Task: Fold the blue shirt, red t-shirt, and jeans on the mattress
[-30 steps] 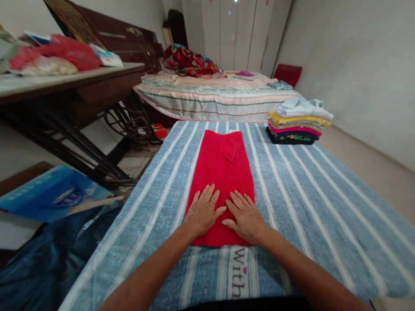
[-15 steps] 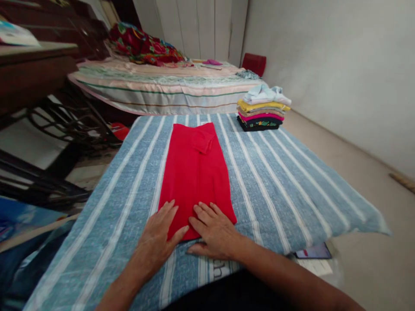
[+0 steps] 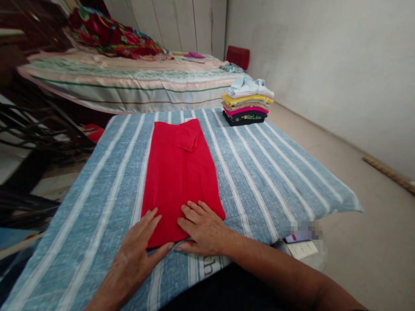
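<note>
A red garment [image 3: 179,170] lies folded into a long strip on a blue and white striped sheet [image 3: 275,172]. My left hand [image 3: 136,250] rests flat at the garment's near left corner, fingers stretched out, thumb at the hem. My right hand [image 3: 201,226] lies on the near right corner, fingers spread on the red cloth, its thumb tucked at the near edge. Neither hand lifts anything.
A stack of folded clothes [image 3: 246,106] sits at the sheet's far right corner. A bed with striped covers [image 3: 129,82] and a bundle of flowered cloth [image 3: 110,36] stands behind. A phone and a paper [image 3: 301,242] lie on the floor to the right. Dark furniture [image 3: 29,125] stands at the left.
The view has swung right and both hands have slid back from the middle of the red garment's near part to its near edge.
</note>
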`<state>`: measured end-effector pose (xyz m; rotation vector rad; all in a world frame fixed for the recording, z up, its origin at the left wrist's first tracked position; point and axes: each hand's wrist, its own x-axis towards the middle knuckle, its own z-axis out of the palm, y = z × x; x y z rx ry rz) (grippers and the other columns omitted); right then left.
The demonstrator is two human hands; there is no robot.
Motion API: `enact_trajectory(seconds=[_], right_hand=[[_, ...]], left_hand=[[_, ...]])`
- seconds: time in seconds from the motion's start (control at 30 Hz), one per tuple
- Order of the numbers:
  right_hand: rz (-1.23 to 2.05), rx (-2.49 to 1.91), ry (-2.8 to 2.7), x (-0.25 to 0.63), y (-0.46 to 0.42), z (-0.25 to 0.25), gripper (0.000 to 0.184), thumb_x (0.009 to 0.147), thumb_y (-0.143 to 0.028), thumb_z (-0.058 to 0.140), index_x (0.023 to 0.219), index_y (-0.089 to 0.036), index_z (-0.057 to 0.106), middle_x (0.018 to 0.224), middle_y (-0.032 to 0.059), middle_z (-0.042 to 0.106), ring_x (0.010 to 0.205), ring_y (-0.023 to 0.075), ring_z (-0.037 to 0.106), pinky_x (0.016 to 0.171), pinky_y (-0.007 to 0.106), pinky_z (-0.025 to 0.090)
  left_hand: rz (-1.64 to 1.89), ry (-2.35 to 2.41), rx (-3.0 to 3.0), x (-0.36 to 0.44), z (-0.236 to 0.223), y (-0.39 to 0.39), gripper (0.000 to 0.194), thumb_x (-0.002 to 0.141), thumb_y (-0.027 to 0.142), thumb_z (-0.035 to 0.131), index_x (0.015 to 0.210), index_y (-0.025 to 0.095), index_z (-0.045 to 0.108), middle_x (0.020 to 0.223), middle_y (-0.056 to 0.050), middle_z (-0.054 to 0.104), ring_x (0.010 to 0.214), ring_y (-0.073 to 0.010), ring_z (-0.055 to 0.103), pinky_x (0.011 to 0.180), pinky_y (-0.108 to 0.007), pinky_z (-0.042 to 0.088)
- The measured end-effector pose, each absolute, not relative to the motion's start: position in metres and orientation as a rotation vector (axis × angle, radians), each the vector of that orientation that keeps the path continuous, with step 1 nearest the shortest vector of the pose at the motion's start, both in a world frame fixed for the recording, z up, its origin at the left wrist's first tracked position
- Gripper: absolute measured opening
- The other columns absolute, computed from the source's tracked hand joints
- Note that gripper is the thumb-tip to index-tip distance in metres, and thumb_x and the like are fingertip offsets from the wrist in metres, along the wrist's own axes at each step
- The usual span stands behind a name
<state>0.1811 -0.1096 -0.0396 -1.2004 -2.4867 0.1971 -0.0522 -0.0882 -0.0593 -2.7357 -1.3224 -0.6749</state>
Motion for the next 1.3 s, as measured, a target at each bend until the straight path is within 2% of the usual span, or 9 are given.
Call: enact_trajectory(seconds=[0.1, 0.53, 0.93, 1.1, 1.3], right_hand=[[0.191, -1.191, -2.487, 0.181, -0.109, -0.040, 0.061, 0.085, -0.062, 0.043, 0.122, -0.014, 0.051, 0.137, 0.0148, 0.040, 0.128, 0.0303, 0.032, 0.107, 0.047, 0.025], [0.157, -1.197, -2.454, 0.178, -0.108, -0.042, 0.070, 0.080, -0.067, 0.047, 0.124, -0.014, 0.049, 0.134, 0.0160, 0.044, 0.126, 0.0320, 0.034, 0.104, 0.051, 0.028], [0.224, -1.341, -2.292, 0.155, -0.113, -0.039, 0.036, 0.087, -0.045, 0.051, 0.107, -0.016, 0.058, 0.123, 0.0136, 0.052, 0.121, 0.0317, 0.040, 0.101, 0.053, 0.030], [0.253, -1.305, -2.233, 0.153, -0.116, -0.045, 0.040, 0.083, -0.046, 0.057, 0.110, -0.016, 0.059, 0.124, 0.0141, 0.053, 0.125, 0.0327, 0.036, 0.102, 0.054, 0.029], [0.335, -1.348, -2.168, 0.147, -0.116, -0.043, 0.036, 0.082, -0.042, 0.058, 0.109, -0.017, 0.061, 0.121, 0.0125, 0.056, 0.123, 0.0320, 0.039, 0.102, 0.054, 0.030]], left_hand=[[-0.699, -1.351, -2.730, -0.054, -0.057, -0.090, 0.060, 0.083, 0.050, 0.047, 0.134, 0.022, 0.037, 0.137, -0.013, 0.046, 0.122, -0.0312, 0.047, 0.097, -0.048, 0.044], [-0.856, -1.294, -2.669, -0.049, -0.053, -0.093, 0.039, 0.086, 0.039, 0.049, 0.116, 0.014, 0.052, 0.125, -0.016, 0.055, 0.113, -0.0290, 0.055, 0.095, -0.044, 0.047], [-0.881, -1.275, -2.593, -0.042, -0.050, -0.098, 0.029, 0.086, 0.032, 0.053, 0.105, 0.011, 0.056, 0.119, -0.019, 0.058, 0.112, -0.0285, 0.056, 0.092, -0.043, 0.049], [-0.905, -1.339, -2.524, -0.042, -0.053, -0.101, 0.027, 0.084, 0.032, 0.054, 0.103, 0.014, 0.059, 0.117, -0.016, 0.061, 0.109, -0.0272, 0.058, 0.090, -0.042, 0.051], [-0.907, -1.379, -2.451, -0.041, -0.057, -0.103, 0.025, 0.085, 0.032, 0.053, 0.102, 0.014, 0.060, 0.112, -0.014, 0.064, 0.105, -0.0254, 0.061, 0.088, -0.039, 0.052]])
